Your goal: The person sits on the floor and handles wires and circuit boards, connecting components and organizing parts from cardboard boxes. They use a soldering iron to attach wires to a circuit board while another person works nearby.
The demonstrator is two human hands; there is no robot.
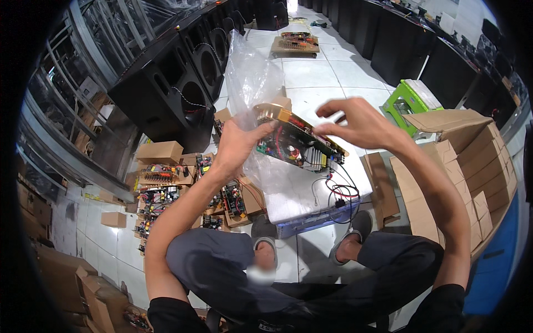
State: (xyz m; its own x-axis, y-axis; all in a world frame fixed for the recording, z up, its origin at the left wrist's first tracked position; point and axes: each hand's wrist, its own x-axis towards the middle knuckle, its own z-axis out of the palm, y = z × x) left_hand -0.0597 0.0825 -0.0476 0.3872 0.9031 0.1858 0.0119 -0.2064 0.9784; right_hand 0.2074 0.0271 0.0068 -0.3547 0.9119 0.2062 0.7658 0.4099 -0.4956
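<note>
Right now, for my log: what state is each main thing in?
Left hand: gripping one end of the dark green circuit-board assembly.
Right hand: open, curved beside the assembly.
Circuit-board assembly: tilted, black and red wires trailing.
Clear plastic bag: crumpled.
Large brown cardboard box: open.
White rectangular slab: lying on the blue plastic crate.
Nearest black speaker cabinet: standing, twisted cable hanging at front.
Grey slippers: worn.

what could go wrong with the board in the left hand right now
The thin red and black wires dangling from the long circuit board assembly with gold-coloured edging could snag. The clear, crinkled plastic bag beside the left hand might catch on its components. Gripped by that hand near one end, the assembly could tip or slip.
</note>
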